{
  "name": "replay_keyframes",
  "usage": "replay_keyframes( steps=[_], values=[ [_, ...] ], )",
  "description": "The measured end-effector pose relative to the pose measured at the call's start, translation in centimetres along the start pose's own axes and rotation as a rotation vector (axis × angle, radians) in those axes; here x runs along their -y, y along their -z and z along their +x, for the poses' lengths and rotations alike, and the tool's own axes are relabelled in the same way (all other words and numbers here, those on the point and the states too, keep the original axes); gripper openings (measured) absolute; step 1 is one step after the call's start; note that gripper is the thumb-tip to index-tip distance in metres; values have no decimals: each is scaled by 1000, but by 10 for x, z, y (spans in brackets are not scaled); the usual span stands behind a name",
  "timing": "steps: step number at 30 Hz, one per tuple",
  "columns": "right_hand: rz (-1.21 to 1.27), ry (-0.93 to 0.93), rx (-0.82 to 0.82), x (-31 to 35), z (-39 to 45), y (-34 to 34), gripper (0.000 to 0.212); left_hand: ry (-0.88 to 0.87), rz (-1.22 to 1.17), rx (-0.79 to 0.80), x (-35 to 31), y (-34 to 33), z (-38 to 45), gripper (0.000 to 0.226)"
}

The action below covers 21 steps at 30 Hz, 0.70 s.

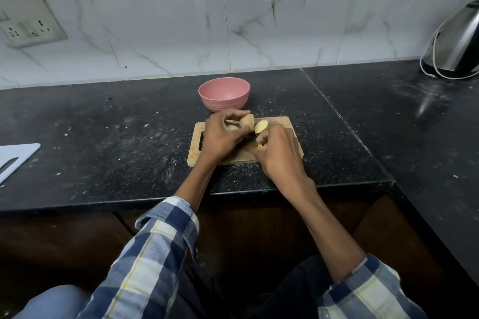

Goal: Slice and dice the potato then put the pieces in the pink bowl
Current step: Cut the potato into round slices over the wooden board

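Mostly risk: fingertips could be nicked, since the left hand [223, 134] is curled tight around the potato [246, 122] right beside the cut, and a round piece may roll. Counter [103, 137] is speckled dark stone; cutting board [285, 124] flat pale wood; pink bowl [224, 94] smooth, round, just behind it. A yellow-handled knife [260, 146] is gripped by the right hand [278, 153]; a cut slice [261, 126] shows pale.

Steel kettle [458, 41], wall socket [27, 21]
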State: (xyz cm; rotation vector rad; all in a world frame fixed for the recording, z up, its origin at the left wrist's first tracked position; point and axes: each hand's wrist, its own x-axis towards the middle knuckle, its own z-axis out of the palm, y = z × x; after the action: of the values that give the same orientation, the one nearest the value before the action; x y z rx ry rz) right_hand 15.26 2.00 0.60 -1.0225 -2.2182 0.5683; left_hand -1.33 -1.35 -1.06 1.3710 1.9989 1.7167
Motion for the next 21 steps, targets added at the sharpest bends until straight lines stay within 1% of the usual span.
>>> replay_keyframes(
  steps=[5, 11, 15, 21],
  values=[
    [35, -39, 3, -2, -2, 4, 19, 4, 8, -2, 2, -2, -1, 34],
    [107, -75, -88, 0, -3, 4, 14, 3, 11, 10, 1, 1, -2, 35],
    [149, -45, -152, 5, 2, 12, 14, 1, 10, 24, -1, 1, -3, 35],
    [147, 22, -149, 10, 10, 14, 9, -13, 2, 28, 0, 1, -4, 33]
  ],
)
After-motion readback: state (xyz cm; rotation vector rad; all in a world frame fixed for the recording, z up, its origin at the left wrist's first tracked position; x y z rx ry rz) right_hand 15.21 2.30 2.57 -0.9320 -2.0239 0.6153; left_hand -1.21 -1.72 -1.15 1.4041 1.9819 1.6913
